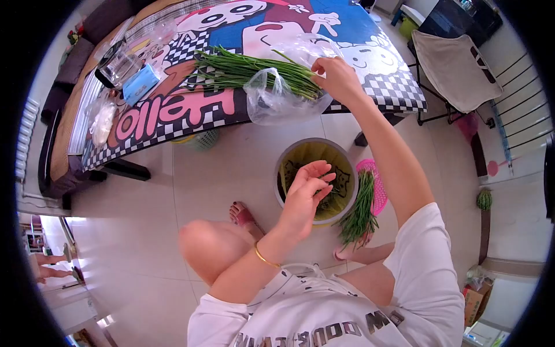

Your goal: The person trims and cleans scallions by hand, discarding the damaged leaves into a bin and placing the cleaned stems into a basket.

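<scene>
A bunch of long green garlic chives (pixel 260 70) lies on the table, its near end in a clear plastic bag (pixel 272 104). At that right-hand end my right hand (pixel 336 80) reaches down, fingers closed in a pinch on chive stalks; the fingertips are partly hidden. My left hand (pixel 306 194) is above a round bin (pixel 283 156) with a yellowish liner, its fingers loosely curled and apart. Dark green scraps lie inside the bin, below that hand. Beside the bin, more chives (pixel 359 211) rest on a pink plastic basket (pixel 378 188) on the floor.
The table (pixel 202 113) has a colourful cartoon cloth. A glass pitcher (pixel 118 63), a blue tissue pack (pixel 140 84) and a white plastic bag (pixel 104 122) stand at its left. A folding chair (pixel 457 72) is at the right. A green basket (pixel 205 139) sits under the table.
</scene>
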Demonstrator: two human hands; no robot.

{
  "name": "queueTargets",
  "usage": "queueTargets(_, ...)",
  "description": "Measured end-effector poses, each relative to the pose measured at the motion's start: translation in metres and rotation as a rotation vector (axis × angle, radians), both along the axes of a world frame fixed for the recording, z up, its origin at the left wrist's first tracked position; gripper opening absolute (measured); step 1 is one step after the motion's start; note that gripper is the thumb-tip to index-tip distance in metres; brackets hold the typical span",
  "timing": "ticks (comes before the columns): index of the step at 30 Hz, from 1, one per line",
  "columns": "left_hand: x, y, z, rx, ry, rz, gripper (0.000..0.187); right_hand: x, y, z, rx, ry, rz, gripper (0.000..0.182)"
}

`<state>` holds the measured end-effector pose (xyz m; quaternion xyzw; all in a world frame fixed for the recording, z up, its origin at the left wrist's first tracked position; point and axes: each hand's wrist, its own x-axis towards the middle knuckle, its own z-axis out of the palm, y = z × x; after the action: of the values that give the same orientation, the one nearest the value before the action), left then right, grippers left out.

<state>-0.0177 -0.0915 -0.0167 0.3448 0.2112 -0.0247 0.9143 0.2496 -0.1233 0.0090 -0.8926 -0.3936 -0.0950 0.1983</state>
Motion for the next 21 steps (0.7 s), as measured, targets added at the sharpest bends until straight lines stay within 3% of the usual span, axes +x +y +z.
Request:
queueTargets(8, -0.007, 0.003, 0.002, -0.012, -0.018, -0.021, 0.039, 0.006, 0.021, -0.005, -0.151, 0.104, -0.105, 0.029)
queueTargets(11, -0.009, 0.006, 0.003, -0.010, -0.025, -0.021, 0.039, 0.014, 0.020, -0.002, -0.136, 0.101, -0.041, 0.029)
queueTargets(21, -0.012, 0.011, 0.007, -0.044, -0.027, -0.005, 0.039, 0.000, 0.030, 0.033, 0.021, -0.134, -0.067, 0.022)
